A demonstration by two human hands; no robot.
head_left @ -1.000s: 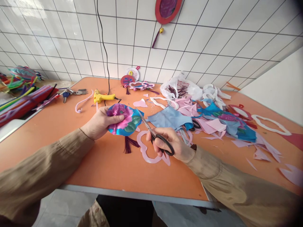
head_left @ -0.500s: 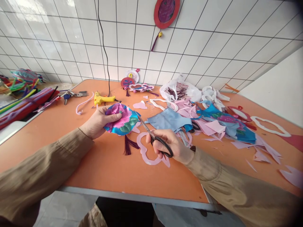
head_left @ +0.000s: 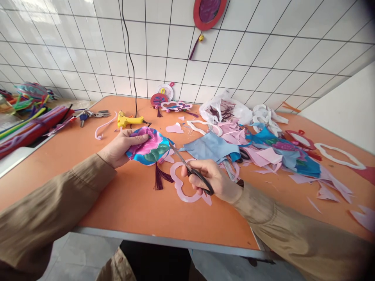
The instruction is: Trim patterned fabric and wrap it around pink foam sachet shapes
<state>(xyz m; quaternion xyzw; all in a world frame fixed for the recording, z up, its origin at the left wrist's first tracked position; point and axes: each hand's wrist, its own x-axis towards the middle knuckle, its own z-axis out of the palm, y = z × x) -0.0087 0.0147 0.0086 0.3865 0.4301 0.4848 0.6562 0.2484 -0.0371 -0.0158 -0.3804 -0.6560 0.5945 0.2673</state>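
Observation:
Between the thumb and fingers of my left hand is a flowered fabric piece, pink, blue and green, held above the table. My right hand is closed round the black handles of a pair of scissors. The blade tips are at the right edge of the fabric. A dark purple tassel hangs or lies just below the fabric; its upper end is hidden. Under the scissors lies a pink wavy frame on the table.
A yellow glue gun, keys and colourful pipe cleaners are at the left. Light blue cloth, pink scraps and a plastic bag spread across the right. The orange table has a grey front edge.
The fabric in my left hand has tilted flatter and shifted slightly left. My right hand keeps the scissors at its edge. The whole view has shifted a little.

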